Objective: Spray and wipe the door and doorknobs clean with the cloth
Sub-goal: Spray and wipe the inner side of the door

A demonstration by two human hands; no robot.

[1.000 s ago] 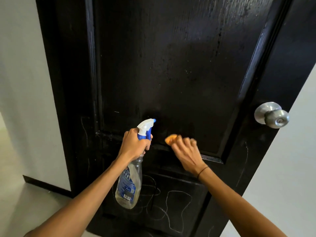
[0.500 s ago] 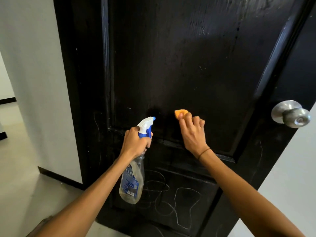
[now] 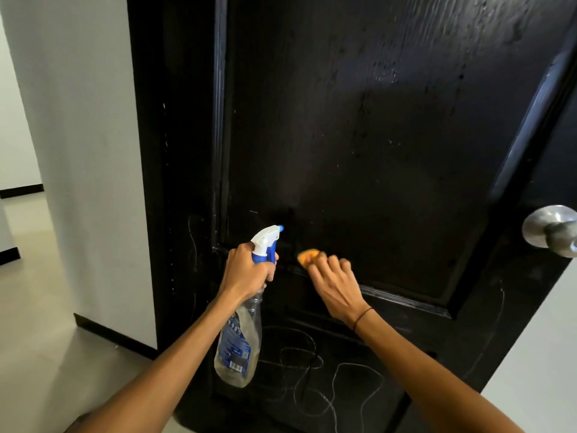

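A black panelled door (image 3: pixel 359 135) fills the view, wet and streaked in its upper panel. My left hand (image 3: pixel 246 271) grips the neck of a clear spray bottle (image 3: pixel 239 345) with a white and blue trigger head, nozzle towards the door. My right hand (image 3: pixel 335 284) presses an orange cloth (image 3: pixel 307 256) against the door at the lower edge of the upper panel; only a corner of the cloth shows past my fingers. A silver doorknob (image 3: pixel 552 231) sticks out at the right edge.
White chalk-like scribbles (image 3: pixel 315 367) mark the lower door panel. A white wall (image 3: pixel 84 151) with a black skirting board stands left of the door frame, pale floor (image 3: pixel 34 339) below it. Another white wall (image 3: pixel 537 354) lies at the lower right.
My right hand with the cloth went up the panel, then came back down to the panel's lower edge. The spray bottle stayed held in place. My view shifted left.
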